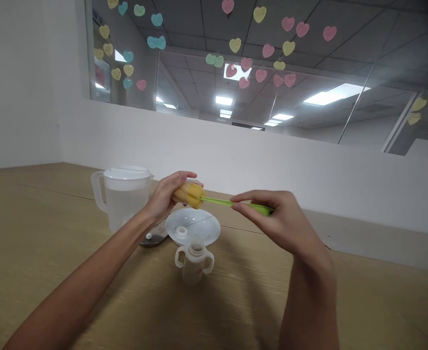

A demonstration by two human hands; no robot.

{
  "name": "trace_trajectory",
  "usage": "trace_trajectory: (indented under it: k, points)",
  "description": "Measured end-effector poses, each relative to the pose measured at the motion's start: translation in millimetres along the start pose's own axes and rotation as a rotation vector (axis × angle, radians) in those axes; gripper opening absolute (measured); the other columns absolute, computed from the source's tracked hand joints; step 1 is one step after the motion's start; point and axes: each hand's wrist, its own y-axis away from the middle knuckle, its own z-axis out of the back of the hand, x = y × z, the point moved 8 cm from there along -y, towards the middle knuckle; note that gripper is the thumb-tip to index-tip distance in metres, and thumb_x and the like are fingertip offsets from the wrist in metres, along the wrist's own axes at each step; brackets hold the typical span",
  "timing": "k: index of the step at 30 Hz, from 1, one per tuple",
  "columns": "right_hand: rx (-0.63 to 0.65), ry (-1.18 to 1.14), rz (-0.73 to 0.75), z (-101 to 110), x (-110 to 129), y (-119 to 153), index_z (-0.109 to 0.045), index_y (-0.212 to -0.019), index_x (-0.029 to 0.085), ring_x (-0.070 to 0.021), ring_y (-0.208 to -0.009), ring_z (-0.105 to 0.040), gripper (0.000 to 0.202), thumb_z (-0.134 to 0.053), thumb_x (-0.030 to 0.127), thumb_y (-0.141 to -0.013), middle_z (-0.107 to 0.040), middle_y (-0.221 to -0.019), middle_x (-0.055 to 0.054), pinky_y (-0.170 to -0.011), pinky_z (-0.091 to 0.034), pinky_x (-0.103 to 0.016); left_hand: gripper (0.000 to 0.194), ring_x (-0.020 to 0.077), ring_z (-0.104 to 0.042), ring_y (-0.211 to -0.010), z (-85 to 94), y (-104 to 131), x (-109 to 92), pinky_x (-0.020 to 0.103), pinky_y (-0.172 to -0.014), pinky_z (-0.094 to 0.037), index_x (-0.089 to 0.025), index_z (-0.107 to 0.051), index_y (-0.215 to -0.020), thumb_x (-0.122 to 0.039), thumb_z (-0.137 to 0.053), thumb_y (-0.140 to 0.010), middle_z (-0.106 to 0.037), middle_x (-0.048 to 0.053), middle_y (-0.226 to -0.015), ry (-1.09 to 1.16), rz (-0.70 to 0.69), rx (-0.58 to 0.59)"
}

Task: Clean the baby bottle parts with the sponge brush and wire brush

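My left hand (pixel 168 194) is wrapped round a small clear cup-like piece, tilted sideways above a bowl. A yellow sponge head (pixel 195 195) sits at its mouth, partly inside it. From the sponge runs a green brush handle (pixel 252 206), pinched between the thumb and fingers of my right hand (pixel 272 211). Below, a translucent bottle (pixel 193 270) with two side handles stands upright and uncapped. Behind it the white bowl (pixel 208 231) holds a small white ring (pixel 181 232).
A lidded clear pitcher (pixel 121 201) stands at the left behind my left forearm. A dark round plate (pixel 155 238) with a small white piece lies beside the bowl. The white wall (pixel 162 141) and a window with heart-shaped notes rise behind the wooden table (pixel 144 306).
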Motion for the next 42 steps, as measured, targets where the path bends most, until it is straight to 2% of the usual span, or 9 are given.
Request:
trace_trajectory:
  k: [2, 5, 9, 12, 20, 26, 31, 37, 42]
  points:
    - [-0.001, 0.0, 0.027, -6, 3, -3, -0.071, -0.082, 0.024, -0.0177, -0.077, -0.064, 0.018, -0.055, 0.03, -0.079, -0.071, -0.084, -0.001, -0.066, -0.048, -0.027, 0.049, 0.0139, -0.055, -0.048, 11.8, -1, 9, 0.02, -0.036, -0.036, -0.011, -0.061, -0.078, -0.057, -0.046, -0.077, -0.064, 0.008, -0.064, -0.015, 0.024, -0.188]
    - [-0.008, 0.022, 0.053, -8, 5, -5, -0.072, -0.081, 0.024, -0.0161, -0.073, -0.064, 0.018, -0.054, 0.027, -0.079, -0.071, -0.082, 0.0, -0.064, -0.047, -0.026, 0.05, 0.0091, -0.041, -0.034, 10.4, 1, 14, 0.019, -0.029, -0.024, -0.012, -0.058, -0.068, -0.058, -0.041, -0.078, -0.053, 0.003, -0.048, -0.094, 0.08, -0.217]
    - [-0.075, 0.0, 0.033, 0, -2, -5, -0.072, -0.081, 0.023, -0.0174, -0.071, -0.063, 0.019, -0.055, 0.032, -0.078, -0.07, -0.078, -0.002, -0.061, -0.046, -0.026, 0.037, 0.0119, -0.054, -0.059, 1.6, 8, -20, 0.018, -0.041, -0.038, -0.017, -0.062, -0.096, -0.048, -0.048, -0.081, -0.061, 0.005, -0.081, -0.281, -0.089, -0.105]
    - [-0.121, -0.031, -0.002, -2, -9, -10, -0.072, -0.081, 0.021, -0.0162, -0.067, -0.061, 0.023, -0.054, 0.036, -0.078, -0.069, -0.074, -0.003, -0.058, -0.045, -0.025, 0.039, 0.0156, -0.056, -0.088, -1.0, 14, -48, 0.021, -0.066, -0.048, -0.026, -0.053, -0.116, -0.036, -0.056, -0.078, -0.054, 0.004, -0.114, -0.359, -0.28, -0.062]
    - [-0.075, -0.048, -0.068, -12, -18, -16, -0.072, -0.078, 0.019, -0.0148, -0.065, -0.055, 0.032, -0.05, 0.042, -0.079, -0.067, -0.072, -0.002, -0.055, -0.04, -0.024, 0.048, 0.0207, -0.051, -0.106, 0.1, 19, -60, 0.035, -0.093, -0.043, -0.023, -0.052, -0.109, -0.023, -0.071, -0.065, -0.053, 0.006, -0.112, -0.33, -0.527, -0.108]
    - [-0.037, 0.004, -0.088, -10, -18, -14, -0.072, -0.076, 0.017, -0.01, -0.051, -0.043, 0.035, -0.049, 0.044, -0.079, -0.058, -0.057, 0.0, -0.046, -0.032, -0.022, 0.042, 0.0148, -0.059, -0.08, 12.8, 17, -61, 0.023, -0.066, -0.051, -0.017, -0.056, -0.096, -0.035, -0.073, -0.062, -0.059, 0.004, -0.093, -0.358, -0.449, -0.217]
    - [0.016, 0.005, 0.03, -16, 3, -9, -0.071, -0.073, 0.017, -0.0102, -0.056, -0.046, 0.03, -0.049, 0.035, -0.082, -0.061, -0.061, 0.0, -0.051, -0.035, -0.021, 0.049, 0.0081, -0.046, -0.037, 22.9, 13, -42, 0.017, -0.032, -0.031, -0.013, -0.056, -0.077, -0.059, -0.041, -0.081, -0.053, 0.0, -0.052, -0.442, -0.223, -0.213]
    - [0.073, 0.132, 0.062, -14, 9, -2, -0.071, -0.071, 0.018, -0.0088, -0.049, -0.041, 0.03, -0.048, 0.032, -0.083, -0.058, -0.057, 0.001, -0.047, -0.031, -0.021, 0.064, 0.0102, -0.039, -0.033, 13.7, 11, -20, 0.022, -0.036, -0.028, -0.016, -0.042, -0.048, -0.061, -0.017, -0.086, -0.04, 0.0, -0.036, -0.741, 0.018, -0.066]
    - [0.051, 0.21, 0.054, -12, 5, -4, -0.072, -0.076, 0.019, -0.0108, -0.053, -0.048, 0.029, -0.047, 0.032, -0.083, -0.061, -0.061, -0.001, -0.049, -0.033, -0.022, 0.05, 0.0135, -0.047, -0.052, -4.5, 12, -30, 0.024, -0.05, -0.033, -0.016, -0.047, -0.06, -0.052, -0.026, -0.088, -0.051, 0.0, -0.055, -0.967, -0.14, -0.005]
